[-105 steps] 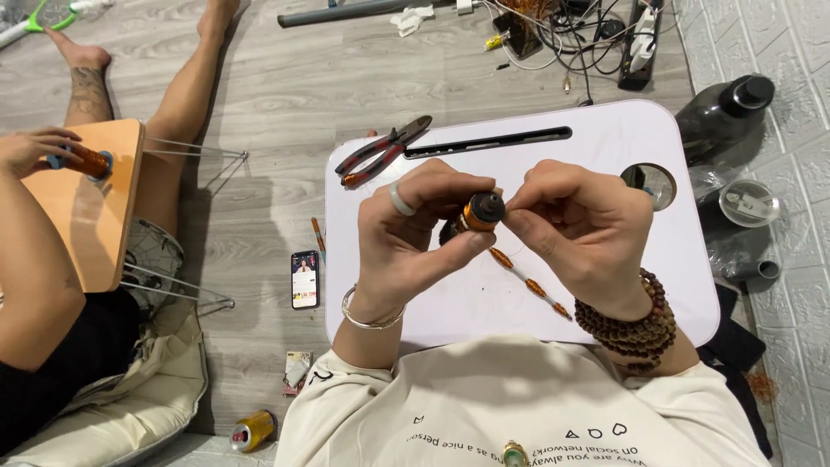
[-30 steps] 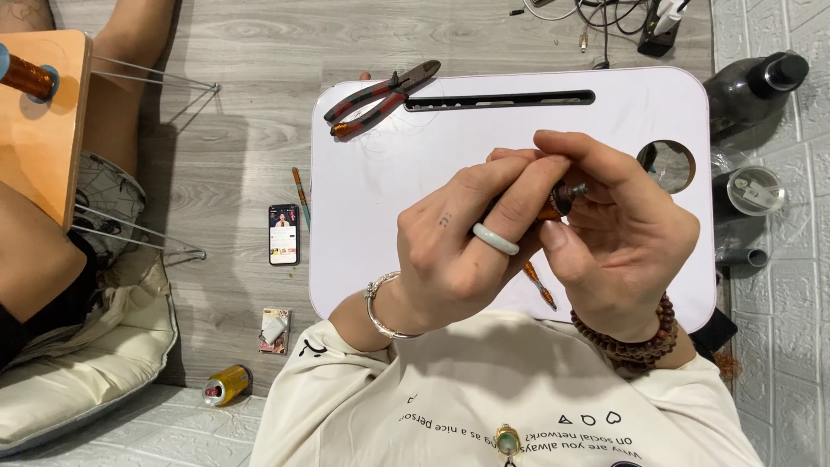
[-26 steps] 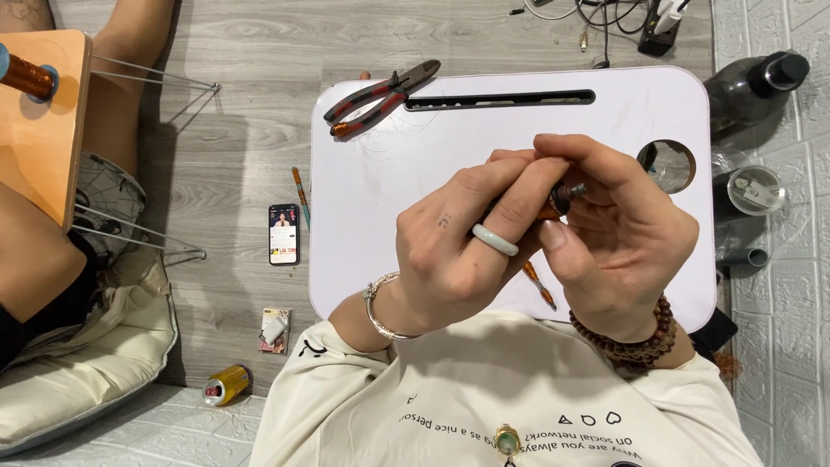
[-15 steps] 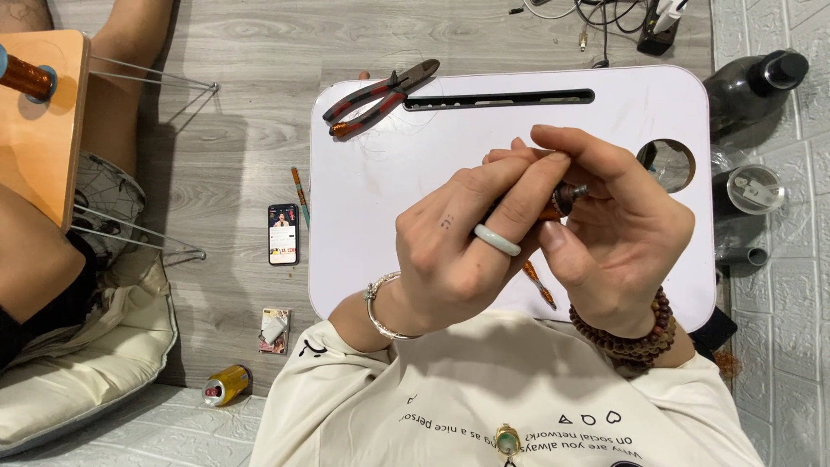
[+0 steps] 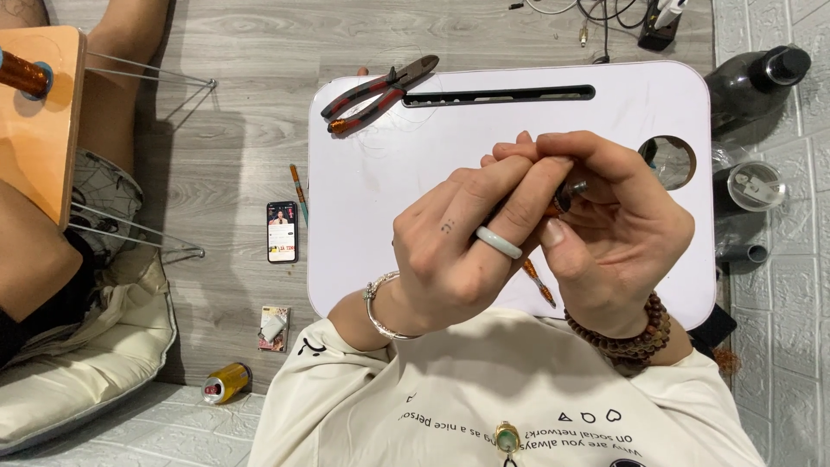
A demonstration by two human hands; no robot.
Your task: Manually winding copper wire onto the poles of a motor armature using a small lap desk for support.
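My left hand (image 5: 471, 238), with a pale ring on one finger and a silver bracelet, and my right hand (image 5: 609, 229), with a brown bead bracelet, are pressed together above a white lap table (image 5: 389, 182). Between the fingertips both hands grip a small dark round part with an orange-brown winding (image 5: 569, 192); most of it is hidden by the fingers. A thin orange-handled tool (image 5: 538, 278) lies on the table under my hands.
Red-handled pliers (image 5: 376, 93) lie at the table's far left corner, beside a long slot (image 5: 501, 93). A phone (image 5: 282, 231), a can (image 5: 226, 382) and a small pack (image 5: 274, 328) lie on the wood floor. Another person sits at left by an orange board (image 5: 39, 121). A dark bottle (image 5: 761, 73) stands right.
Compared with 3.5 s ago, my hands have come closer to the camera and closed over the small part, hiding it. In the last second they have barely moved.
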